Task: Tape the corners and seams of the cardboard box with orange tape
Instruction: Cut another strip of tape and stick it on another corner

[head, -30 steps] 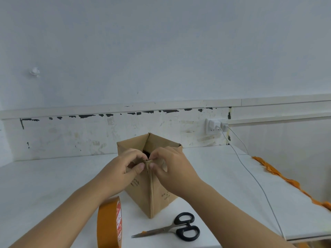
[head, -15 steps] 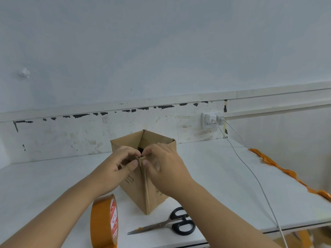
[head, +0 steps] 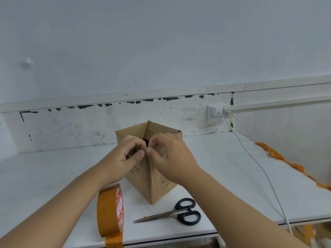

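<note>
An open-topped cardboard box [head: 141,178] stands on the white table with one vertical corner turned toward me; a strip of tape runs down that corner. My left hand [head: 125,158] and my right hand [head: 170,156] meet at the top of this near corner, fingertips pinching the tape end over the rim. Both hands cover the upper part of the box's two near faces. The roll of orange tape [head: 110,211] stands on edge at the front left, a loose end hanging over the table's front edge.
Black-handled scissors [head: 176,213] lie in front of the box, blades pointing left. A white cable [head: 258,165] runs from wall plugs [head: 217,111] across the table's right side. A crumpled strip of orange tape [head: 286,162] lies along the right edge.
Both hands stay pinched at the box's top near corner, fingers shifting slightly. The view has shifted a little; the box, tape roll and scissors have not moved.
</note>
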